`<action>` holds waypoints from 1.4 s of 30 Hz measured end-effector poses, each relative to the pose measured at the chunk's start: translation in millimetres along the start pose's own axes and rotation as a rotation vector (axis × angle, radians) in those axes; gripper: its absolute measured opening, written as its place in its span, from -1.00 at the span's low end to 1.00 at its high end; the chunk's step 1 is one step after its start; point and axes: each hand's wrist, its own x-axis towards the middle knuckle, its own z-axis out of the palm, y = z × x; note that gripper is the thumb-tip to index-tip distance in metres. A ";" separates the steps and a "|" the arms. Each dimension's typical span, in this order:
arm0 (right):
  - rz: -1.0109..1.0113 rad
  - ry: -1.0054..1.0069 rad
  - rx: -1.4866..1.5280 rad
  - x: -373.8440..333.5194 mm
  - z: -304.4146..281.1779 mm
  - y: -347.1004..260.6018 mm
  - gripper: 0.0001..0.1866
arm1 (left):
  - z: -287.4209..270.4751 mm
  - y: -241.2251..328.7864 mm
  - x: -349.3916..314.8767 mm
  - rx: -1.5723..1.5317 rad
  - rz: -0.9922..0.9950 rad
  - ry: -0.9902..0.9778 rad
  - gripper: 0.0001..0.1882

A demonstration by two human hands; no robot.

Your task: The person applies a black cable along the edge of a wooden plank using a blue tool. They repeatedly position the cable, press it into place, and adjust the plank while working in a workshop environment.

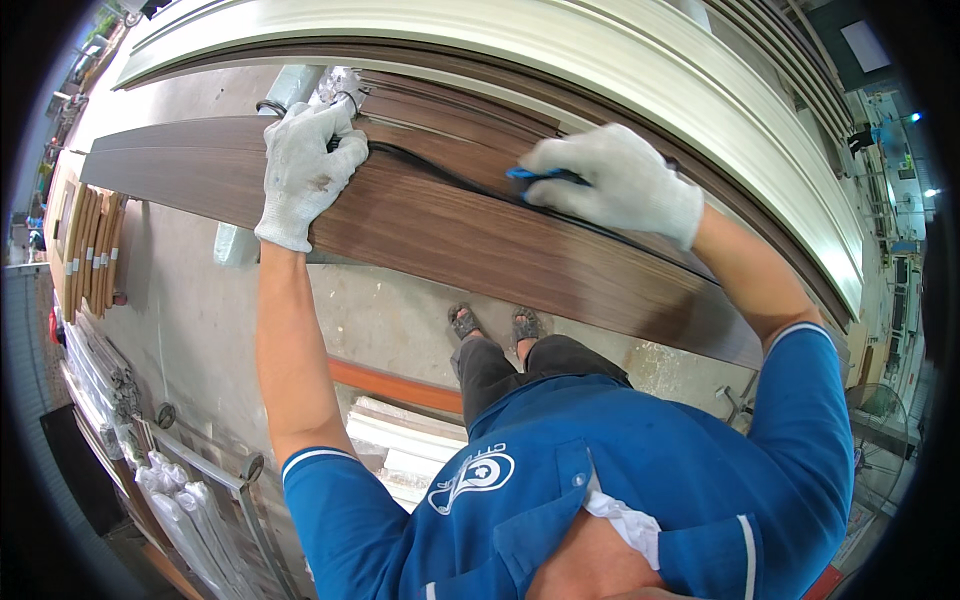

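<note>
A long brown wood-grain board [480, 240] lies across in front of me, with a thin black flexible strip [430, 168] running along its upper face. My left hand [308, 170], in a white knit glove, is closed on the strip toward the board's left part. Farther right, my gloved right hand [622, 188] hovers over the board, slightly blurred. Its fingers are closed round a small blue tool [532, 175], mostly hidden by the glove, so its kind is unclear. The tool's tip is close to the strip; whether they touch I cannot tell.
Beyond the board lie more brown profiles [450, 105] and long white profiles [600, 50]. A plastic-wrapped support [232, 243] shows under the board at left. Stacked tan boards [92, 250], a metal cart frame [205, 465] and wrapped lengths [185, 500] stand to my left.
</note>
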 end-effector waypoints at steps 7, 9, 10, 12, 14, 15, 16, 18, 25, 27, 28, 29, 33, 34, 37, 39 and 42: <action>0.002 0.003 0.028 33.2 9.2 0.0 -0.69 | -5.5 6.8 3.9 -0.045 -0.041 -0.022 -0.82; 0.031 -0.005 0.042 20.1 2.9 3.3 -0.68 | -9.7 12.6 4.3 -0.142 -0.059 -0.068 -0.79; 0.071 -0.045 0.018 12.9 -0.6 3.9 -0.67 | -12.6 14.3 4.8 -0.185 -0.119 -0.124 -0.77; 0.066 -0.009 0.022 -1.9 -3.4 5.9 -0.67 | -17.2 17.2 6.0 -0.211 -0.032 -0.207 -0.74; 0.101 -0.031 0.021 -16.0 -7.6 9.2 -0.67 | -20.3 18.2 6.6 -0.252 -0.021 -0.275 -0.72; 0.115 -0.019 0.063 -24.0 -10.9 11.7 -0.67 | -21.3 17.9 7.0 -0.283 -0.033 -0.286 -0.73; 0.122 -0.001 0.104 -33.1 -14.3 13.6 -0.67 | -21.7 17.7 7.1 -0.325 -0.038 -0.298 -0.73; 0.188 0.021 0.159 -52.9 -22.3 17.2 -0.69 | -20.6 17.0 6.3 -0.334 -0.152 -0.283 -0.73; 0.415 0.019 0.247 -135.1 -47.5 18.8 -0.75 | -1.6 24.9 -8.4 0.043 -0.087 -0.091 -0.75; 0.381 0.034 0.179 -153.6 -51.6 18.5 -0.74 | 3.6 26.2 -12.7 0.091 -0.073 -0.035 -0.72; 0.362 0.043 0.160 -160.0 -52.9 18.9 -0.74 | 5.1 25.8 -14.0 0.077 -0.088 -0.022 -0.71; 0.341 0.051 0.142 -164.3 -52.9 19.6 -0.73 | 6.4 25.1 -14.8 0.061 -0.116 -0.006 -0.70; 0.321 0.025 0.123 -164.2 -49.3 23.1 -0.71 | 6.5 20.1 -14.4 0.074 -0.084 -0.015 -0.69; 0.297 0.020 0.118 -160.3 -48.1 24.5 -0.72 | 6.2 19.0 -14.1 0.079 -0.053 -0.009 -0.70; 0.310 -0.030 0.139 -147.3 -44.9 24.6 -0.73 | 5.8 18.8 -14.4 0.074 -0.021 -0.012 -0.71; 0.278 -0.024 0.152 -134.3 -41.9 23.8 -0.74 | 6.4 20.0 -14.5 0.063 -0.003 -0.002 -0.72; 0.186 0.014 0.167 -119.0 -37.6 21.0 -0.74 | 8.7 23.6 -14.7 0.037 -0.042 -0.007 -0.73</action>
